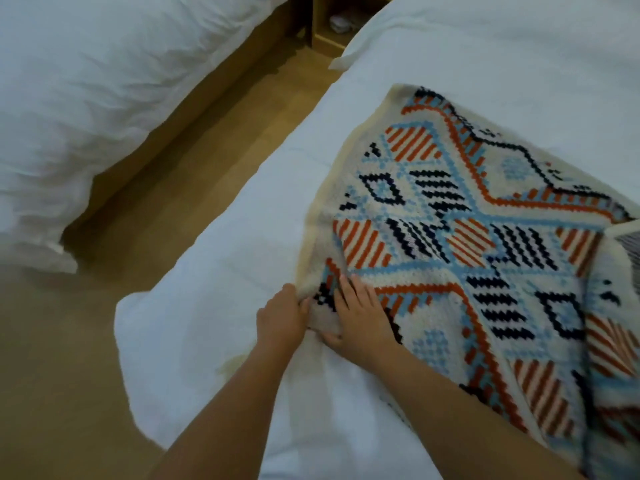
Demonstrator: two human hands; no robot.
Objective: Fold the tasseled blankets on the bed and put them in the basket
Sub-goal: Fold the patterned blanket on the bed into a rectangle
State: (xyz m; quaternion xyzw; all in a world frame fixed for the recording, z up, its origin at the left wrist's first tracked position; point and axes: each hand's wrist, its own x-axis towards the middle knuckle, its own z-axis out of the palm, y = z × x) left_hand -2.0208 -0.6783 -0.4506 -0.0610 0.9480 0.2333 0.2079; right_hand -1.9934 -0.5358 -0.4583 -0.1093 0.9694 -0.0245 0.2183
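Note:
A cream knitted blanket (460, 258) with orange, light blue and dark navy geometric patterns lies spread on the white bed (214, 306) at the right. Its near left corner is bunched up. My left hand (282, 318) pinches that corner's cream edge from the left. My right hand (360, 317) lies on top of the same corner, fingers spread over the pattern and thumb under the edge. Both forearms reach in from the bottom. No tassels and no basket are in view.
A second white bed (104, 81) stands at the left across a strip of tan floor (166, 188). A wooden nightstand (332, 26) with an open shelf sits between the beds at the top. Another fold of fabric (628, 244) shows at the right edge.

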